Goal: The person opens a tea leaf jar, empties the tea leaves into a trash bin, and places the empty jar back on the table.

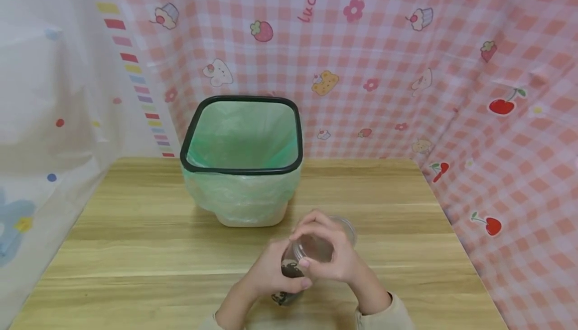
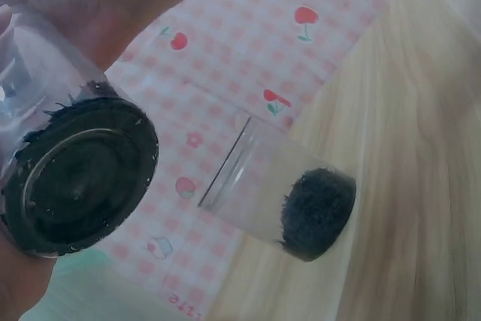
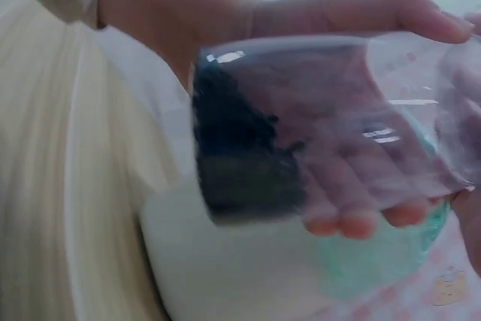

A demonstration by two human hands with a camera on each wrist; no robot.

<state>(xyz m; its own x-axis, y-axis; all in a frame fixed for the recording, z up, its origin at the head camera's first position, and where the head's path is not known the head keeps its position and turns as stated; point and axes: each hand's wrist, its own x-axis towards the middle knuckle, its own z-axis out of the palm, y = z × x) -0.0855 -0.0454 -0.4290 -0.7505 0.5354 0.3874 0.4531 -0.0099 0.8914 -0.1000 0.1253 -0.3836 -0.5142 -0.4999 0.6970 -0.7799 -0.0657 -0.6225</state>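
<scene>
My left hand [image 1: 280, 269] grips a clear plastic jar [image 3: 331, 84] round its side. Dark, shredded bits [image 3: 244, 155] lie packed at the jar's bottom end, which tilts down toward me in the head view. At the jar's upper end, my right hand [image 1: 331, 244] curves its fingers and thumb round a clear, ridged lid [image 1: 299, 251]. A second clear jar [image 2: 252, 163] with similar dark bits in its base stands on the table just beyond my right hand, partly hidden by it in the head view.
A bin [image 1: 255, 219] lined with a green bag and topped by a black rim [image 1: 241, 171] stands behind my hands, to the left. The wooden table [image 1: 149, 255] meets a pink checked cloth [image 1: 379, 109] at the back and right, and pale cloth [image 1: 49, 134] at the left.
</scene>
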